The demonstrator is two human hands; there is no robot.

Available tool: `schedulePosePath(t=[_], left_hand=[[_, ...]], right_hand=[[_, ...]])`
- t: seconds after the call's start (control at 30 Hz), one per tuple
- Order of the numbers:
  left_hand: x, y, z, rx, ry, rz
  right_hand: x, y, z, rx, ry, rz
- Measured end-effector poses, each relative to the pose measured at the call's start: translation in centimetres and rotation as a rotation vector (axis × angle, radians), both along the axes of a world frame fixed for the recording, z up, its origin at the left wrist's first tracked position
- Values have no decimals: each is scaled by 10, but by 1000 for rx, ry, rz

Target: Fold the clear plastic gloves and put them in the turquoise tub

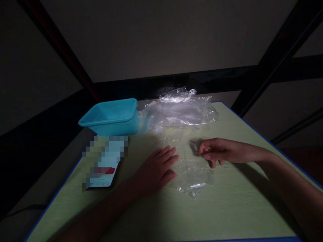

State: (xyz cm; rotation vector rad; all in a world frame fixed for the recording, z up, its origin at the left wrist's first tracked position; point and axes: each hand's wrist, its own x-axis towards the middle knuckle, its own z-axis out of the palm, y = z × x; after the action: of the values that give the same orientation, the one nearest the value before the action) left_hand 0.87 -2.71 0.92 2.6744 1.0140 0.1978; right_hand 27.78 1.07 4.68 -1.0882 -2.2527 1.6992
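A clear plastic bag (195,174) lies flat on the table in front of me. My left hand (158,169) rests at its left side, palm down, with the fingers stretched out. Above the bag's upper right part is my right hand (214,151), its thumb and index finger pinched at the film while the other fingers curl loosely. The exact spot between those fingertips is hard to see. Beyond both hands, a heap of crumpled clear plastic bags (180,112) sits at the table's far side.
At the back left stands a light-blue plastic basket (117,126). A phone (107,171) with a lit, partly blurred screen lies left of my left hand. The pale green table (247,201) has a blue edge, and a wall with dark beams rises behind it.
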Motion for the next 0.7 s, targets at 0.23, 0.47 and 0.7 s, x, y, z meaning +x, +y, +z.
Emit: schedulePosePath(t=[0.23, 0.47, 0.7], left_hand=[[-1, -1, 1, -18, -32, 2], [-1, 0, -2, -16, -62, -2], [-1, 1, -2, 16, -23, -11]], right_hand=[[-3, -2, 0, -37, -19, 26], [-8, -1, -4, -71, 82, 34], [-7, 0, 2, -89, 134, 60]])
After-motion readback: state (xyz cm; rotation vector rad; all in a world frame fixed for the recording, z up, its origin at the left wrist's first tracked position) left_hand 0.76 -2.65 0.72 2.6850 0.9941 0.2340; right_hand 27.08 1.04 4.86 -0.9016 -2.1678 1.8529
